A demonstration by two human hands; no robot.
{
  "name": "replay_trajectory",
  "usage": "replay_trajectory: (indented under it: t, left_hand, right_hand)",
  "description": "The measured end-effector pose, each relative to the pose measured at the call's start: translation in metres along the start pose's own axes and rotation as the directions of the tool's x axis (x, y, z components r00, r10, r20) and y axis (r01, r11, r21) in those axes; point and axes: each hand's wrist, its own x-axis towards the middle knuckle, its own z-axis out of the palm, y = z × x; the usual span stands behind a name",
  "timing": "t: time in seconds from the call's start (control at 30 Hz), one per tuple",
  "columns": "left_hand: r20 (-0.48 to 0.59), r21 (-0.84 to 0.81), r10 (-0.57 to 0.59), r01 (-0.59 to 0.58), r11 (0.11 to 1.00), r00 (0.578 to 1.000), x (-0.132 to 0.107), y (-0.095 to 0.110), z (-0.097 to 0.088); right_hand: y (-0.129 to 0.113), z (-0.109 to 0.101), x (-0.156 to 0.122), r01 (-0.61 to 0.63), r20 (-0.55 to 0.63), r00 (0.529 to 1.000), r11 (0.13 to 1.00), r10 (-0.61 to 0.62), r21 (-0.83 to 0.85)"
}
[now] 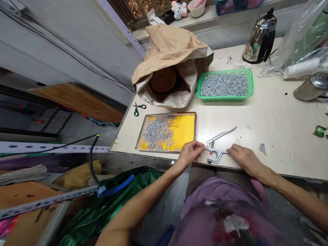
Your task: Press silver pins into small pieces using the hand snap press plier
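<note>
1. The left hand [191,152] sits in the lower middle of the frame. Its fingers [201,147] are bunched together against the head of the hand press pliers [216,152]. Whether they pinch anything small cannot be told.
2. The right hand [244,158] lies flat on the counter [276,136], fingers stretched and slightly apart. Its tips touch the lower handle of the pliers.
3. The pliers lie between the two hands at the near edge of the counter, with the upper handle raised and pointing toward the upper right.
4. Just left of the left hand is a yellow tray [186,131] holding a heap of small metal screws [157,133].
5. Further up, a green basket [225,98] is full of the same screws.
6. A brown paper sack [169,48] stands open beside the basket, with green-handled scissors [138,108] to its lower left.
7. A steel kettle [261,36] stands at the upper right.
</note>
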Motion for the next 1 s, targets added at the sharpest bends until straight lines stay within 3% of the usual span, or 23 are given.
replay_trajectory:
  t: [0.13,0.33,0.8,1.0]
  left_hand:
    - [0.04,-0.067,-0.127,0.13,0.989,0.991,-0.002,-0.012,0.026]
    - [0.08,-0.034,-0.204,0.207,0.978,0.976,0.0,-0.015,0.044]
    - [0.126,0.096,-0.313,0.302,0.948,0.941,0.001,-0.011,0.047]
    - [0.14,0.135,-0.343,0.325,0.936,0.929,0.002,-0.009,0.046]
  right_hand:
    - [0.005,-0.005,-0.002,0.011,-0.044,0.999,0.995,-0.015,-0.101]
    - [0.006,-0.004,-0.007,-0.015,-0.097,0.995,0.992,0.003,-0.127]
    - [0.003,0.007,-0.009,-0.07,-0.13,0.99,0.986,0.051,-0.148]
    - [0.005,0.002,-0.006,-0.07,-0.073,0.995,0.992,0.063,-0.104]
